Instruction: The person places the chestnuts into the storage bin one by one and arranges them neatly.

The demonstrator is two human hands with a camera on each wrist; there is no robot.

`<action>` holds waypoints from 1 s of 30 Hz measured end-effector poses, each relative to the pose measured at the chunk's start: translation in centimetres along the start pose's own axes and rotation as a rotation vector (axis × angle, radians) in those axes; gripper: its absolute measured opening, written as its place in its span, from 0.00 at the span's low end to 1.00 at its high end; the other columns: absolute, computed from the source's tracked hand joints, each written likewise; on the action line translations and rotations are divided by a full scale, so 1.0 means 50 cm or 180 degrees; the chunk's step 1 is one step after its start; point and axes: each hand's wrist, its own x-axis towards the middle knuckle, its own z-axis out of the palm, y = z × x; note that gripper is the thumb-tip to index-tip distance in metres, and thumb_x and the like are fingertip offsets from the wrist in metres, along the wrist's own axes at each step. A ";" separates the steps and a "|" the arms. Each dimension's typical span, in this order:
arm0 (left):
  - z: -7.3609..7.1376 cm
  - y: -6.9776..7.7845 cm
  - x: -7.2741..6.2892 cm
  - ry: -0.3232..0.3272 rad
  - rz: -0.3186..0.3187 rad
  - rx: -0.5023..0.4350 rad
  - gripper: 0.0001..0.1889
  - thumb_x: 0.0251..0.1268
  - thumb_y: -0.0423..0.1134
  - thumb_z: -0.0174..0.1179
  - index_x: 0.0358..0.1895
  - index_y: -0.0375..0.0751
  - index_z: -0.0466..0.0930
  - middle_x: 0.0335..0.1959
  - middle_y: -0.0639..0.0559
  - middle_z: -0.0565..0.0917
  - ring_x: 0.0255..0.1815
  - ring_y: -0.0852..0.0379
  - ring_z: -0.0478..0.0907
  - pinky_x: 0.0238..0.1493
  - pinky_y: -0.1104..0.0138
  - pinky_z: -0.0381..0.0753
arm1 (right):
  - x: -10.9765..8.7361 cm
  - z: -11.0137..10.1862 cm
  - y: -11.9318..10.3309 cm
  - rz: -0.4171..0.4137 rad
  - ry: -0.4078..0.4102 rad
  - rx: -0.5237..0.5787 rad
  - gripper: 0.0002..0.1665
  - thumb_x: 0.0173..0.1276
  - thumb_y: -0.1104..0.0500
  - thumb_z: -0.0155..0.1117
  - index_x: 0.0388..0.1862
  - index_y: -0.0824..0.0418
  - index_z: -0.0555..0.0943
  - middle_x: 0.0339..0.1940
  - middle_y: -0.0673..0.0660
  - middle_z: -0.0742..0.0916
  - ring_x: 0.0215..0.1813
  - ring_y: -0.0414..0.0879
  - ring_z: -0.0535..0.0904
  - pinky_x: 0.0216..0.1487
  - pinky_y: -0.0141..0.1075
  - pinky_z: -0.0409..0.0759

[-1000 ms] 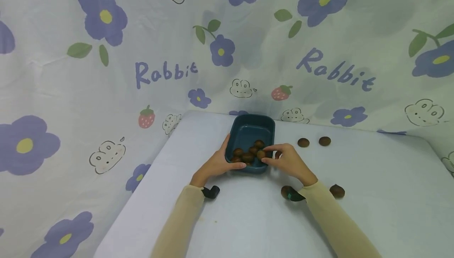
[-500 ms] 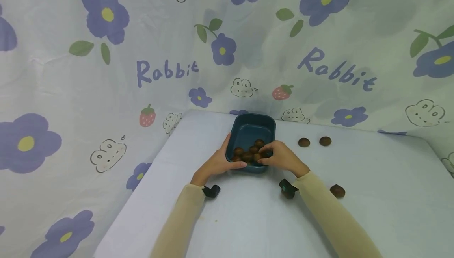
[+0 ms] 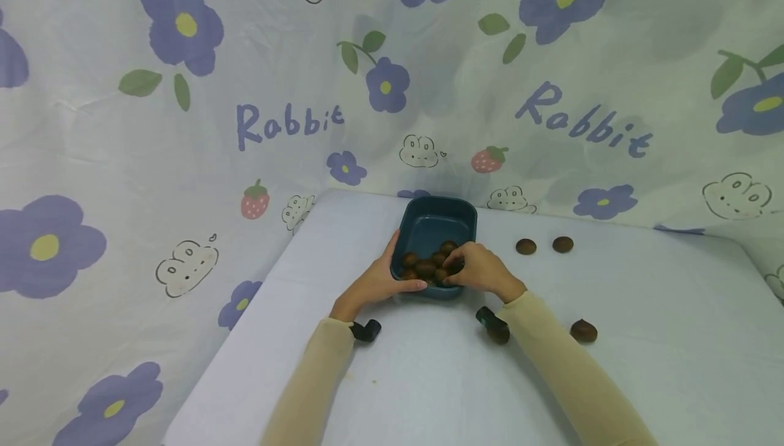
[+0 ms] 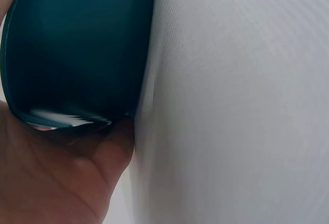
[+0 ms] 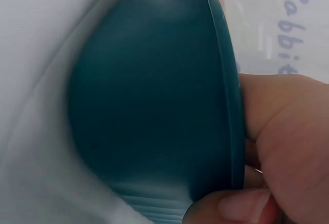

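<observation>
A dark teal rectangular dish (image 3: 436, 211) sits on the white table, with several brown chestnuts (image 3: 425, 268) gathered at its near end. My left hand (image 3: 375, 281) grips the dish at its near left corner, thumb along the near rim and fingers along the left side. In the left wrist view, this hand (image 4: 61, 172) wraps the corner of the dish (image 4: 77, 44). My right hand (image 3: 484, 270) reaches over the near right rim and pinches a chestnut (image 3: 442, 276) low among the others. From the right wrist, the dish wall (image 5: 154, 90) hides that chestnut; the thumb (image 5: 247, 206) shows beside the rim.
Two loose chestnuts lie right of the dish, a left one (image 3: 526, 246) and a right one (image 3: 563, 244). Another chestnut (image 3: 584, 331) lies right of my right sleeve, and one more (image 3: 499, 335) lies partly behind the wrist camera (image 3: 488, 318). A printed curtain (image 3: 392, 58) stands behind the table.
My right hand has moved left and down into the dish, lowering the chestnut among the others. My left hand and the dish have stayed in place.
</observation>
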 end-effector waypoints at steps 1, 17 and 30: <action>0.000 0.000 0.000 -0.0001 0.0010 -0.0014 0.72 0.48 0.71 0.75 0.84 0.67 0.25 0.88 0.49 0.45 0.86 0.41 0.52 0.81 0.39 0.58 | -0.001 -0.001 -0.002 0.0037 0.0001 -0.0024 0.18 0.55 0.54 0.84 0.45 0.55 0.92 0.49 0.54 0.92 0.48 0.46 0.84 0.48 0.46 0.84; 0.005 -0.009 0.005 0.0020 0.0112 -0.0059 0.72 0.47 0.71 0.75 0.84 0.66 0.26 0.88 0.50 0.45 0.86 0.42 0.51 0.81 0.38 0.57 | -0.003 0.000 -0.008 0.0142 -0.0048 -0.0078 0.13 0.57 0.55 0.82 0.42 0.52 0.92 0.50 0.54 0.91 0.48 0.48 0.83 0.46 0.46 0.83; 0.004 -0.008 0.005 0.0040 0.0092 -0.0038 0.72 0.46 0.72 0.75 0.85 0.63 0.27 0.87 0.46 0.47 0.86 0.38 0.52 0.79 0.36 0.58 | -0.074 -0.082 0.020 0.0028 0.0545 0.0493 0.22 0.69 0.55 0.73 0.59 0.64 0.86 0.61 0.65 0.88 0.24 0.50 0.85 0.26 0.36 0.79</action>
